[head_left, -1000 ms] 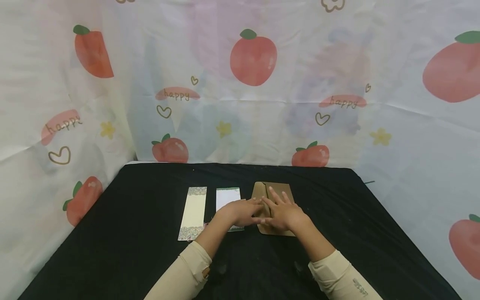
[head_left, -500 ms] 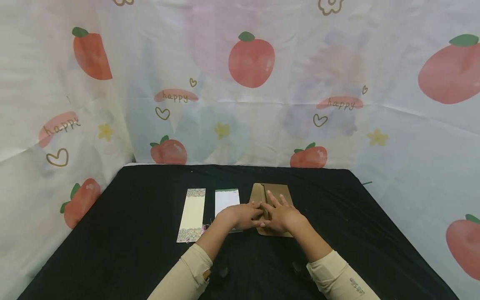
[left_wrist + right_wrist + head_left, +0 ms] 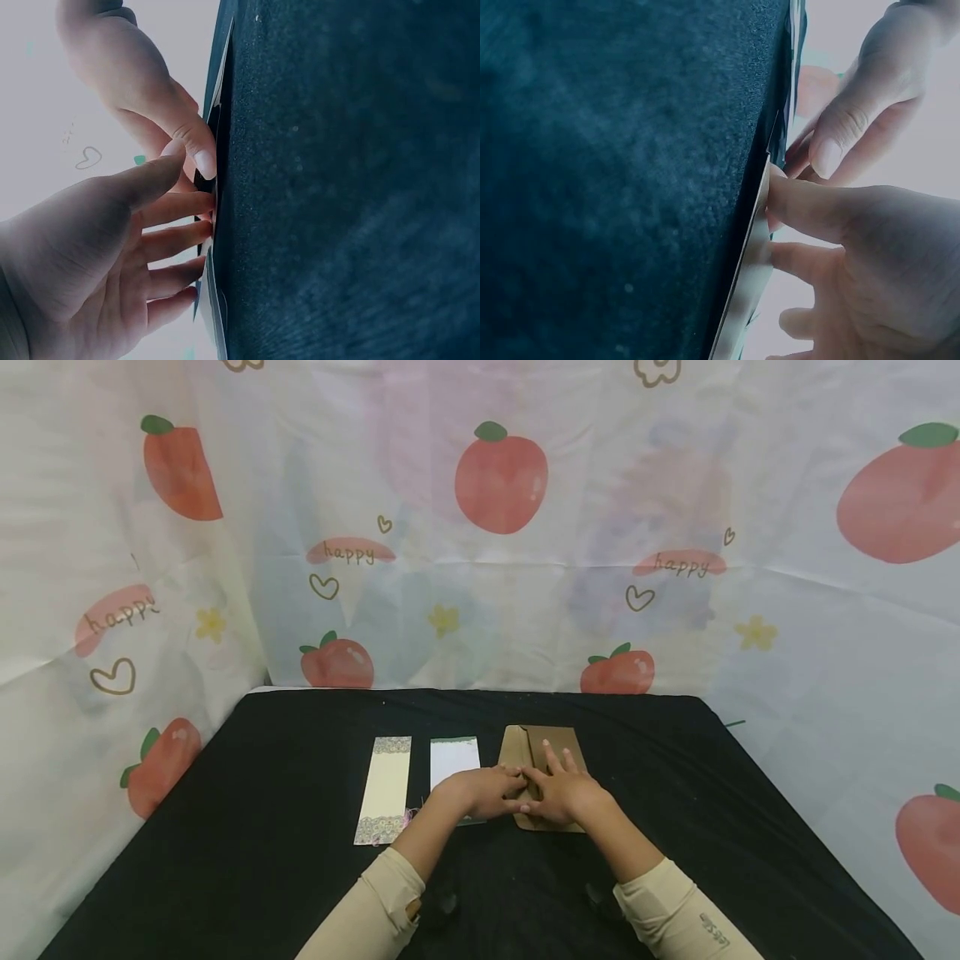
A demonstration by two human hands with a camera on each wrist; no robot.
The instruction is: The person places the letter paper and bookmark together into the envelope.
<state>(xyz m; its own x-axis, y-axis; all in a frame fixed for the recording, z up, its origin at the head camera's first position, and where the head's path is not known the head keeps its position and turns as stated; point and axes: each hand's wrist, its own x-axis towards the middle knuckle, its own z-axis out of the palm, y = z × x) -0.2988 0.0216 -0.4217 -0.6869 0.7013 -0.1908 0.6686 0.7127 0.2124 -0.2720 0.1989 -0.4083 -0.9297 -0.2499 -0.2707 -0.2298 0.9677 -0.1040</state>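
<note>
A brown paper envelope [image 3: 562,737] lies flat on the black cloth, its flap [image 3: 513,746] on the left side. My left hand [image 3: 486,791] reaches over a white card to the flap side, fingertips down on the paper. Spread fingers of my right hand [image 3: 566,793] rest on the envelope's body. Both thumbs come close together near its lower part. In the right wrist view the right thumb and a finger touch the envelope [image 3: 748,281] from above. Seen from the left wrist, the left fingers [image 3: 176,241] are extended and grip nothing.
A white card [image 3: 453,757] with a green edge lies partly under the left forearm. Further left is a long cream card [image 3: 386,787] with patterned ends and a pink tassel [image 3: 409,816]. Black cloth [image 3: 262,827] covers the table; a fruit-printed curtain [image 3: 480,610] stands behind.
The view shifts slightly. Both hands stay at the envelope; the right fingers move only a little, and the cards have not moved.
</note>
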